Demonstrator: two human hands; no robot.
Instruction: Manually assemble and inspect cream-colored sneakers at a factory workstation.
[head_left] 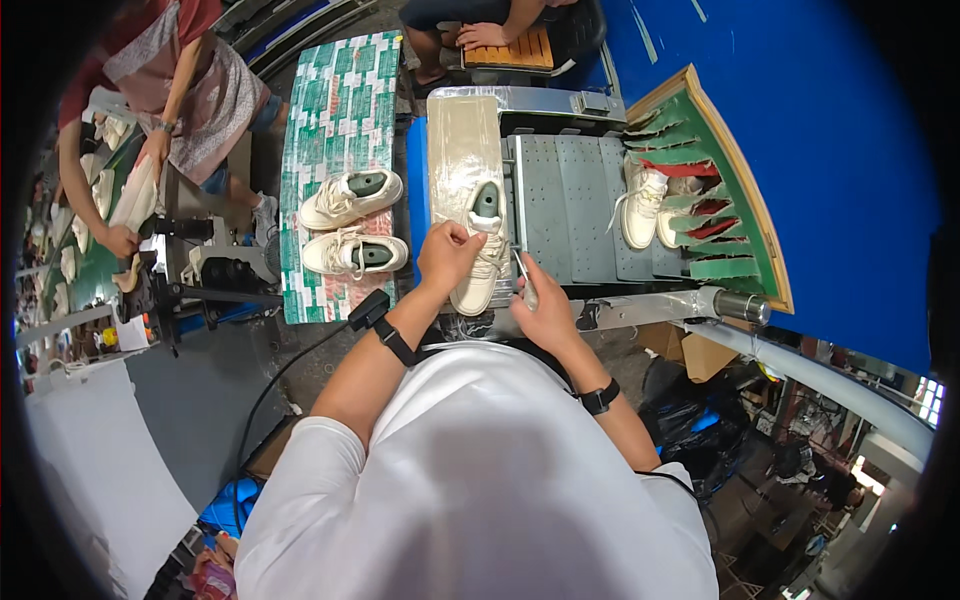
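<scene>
A cream lace-up shoe (478, 282) lies in front of me, its toe toward me and a dark green last (486, 201) inside its opening. My left hand (447, 257) is closed in a pinch at the shoe's upper laces, on its left side; whatever fine part sits between the fingertips is hidden. On the right, my right hand (545, 308) is closed around a slim silvery metal tool (527, 277) that points up beside the shoe. Its exact kind is too small to tell. Two more cream shoes (352, 250) with green lasts rest on the left.
Those two shoes sit on a green-and-white patterned board (340, 110). Grey slatted conveyor plates (570, 210) run right, carrying another pair of shoes (641, 205) at a green flap curtain (735, 190). A co-worker (190, 100) handles shoe parts at left; another person (485, 30) sits behind.
</scene>
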